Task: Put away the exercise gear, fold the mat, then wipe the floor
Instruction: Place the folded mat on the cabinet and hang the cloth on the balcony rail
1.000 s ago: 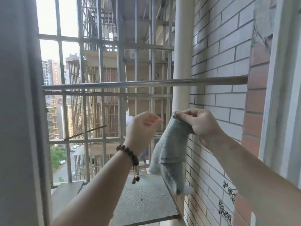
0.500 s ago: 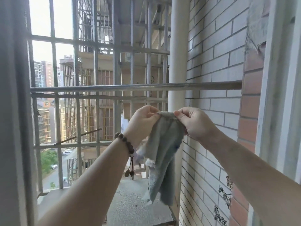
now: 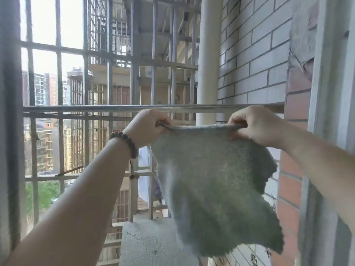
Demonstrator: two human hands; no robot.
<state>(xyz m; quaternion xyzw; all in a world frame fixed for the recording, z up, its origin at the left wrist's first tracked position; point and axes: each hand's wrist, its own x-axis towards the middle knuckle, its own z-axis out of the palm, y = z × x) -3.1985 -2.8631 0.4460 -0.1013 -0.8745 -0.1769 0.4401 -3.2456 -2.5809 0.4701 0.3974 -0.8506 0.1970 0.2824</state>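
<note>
Behind window bars [image 3: 59, 116], a grey cloth [image 3: 213, 181] is held spread just below a horizontal metal rail [image 3: 107, 108], its 2 top corners pinched by the left hand [image 3: 148, 127] and right hand [image 3: 257, 125], beside a brick wall [image 3: 255, 54].

A grey fuzzy cloth [image 3: 213, 181] hangs spread between the left hand [image 3: 148, 127] at nine o'clock and the right hand [image 3: 255, 125] at three, before a horizontal metal rail [image 3: 96, 108] at twelve, above a concrete ledge [image 3: 149, 244] at six.
</note>
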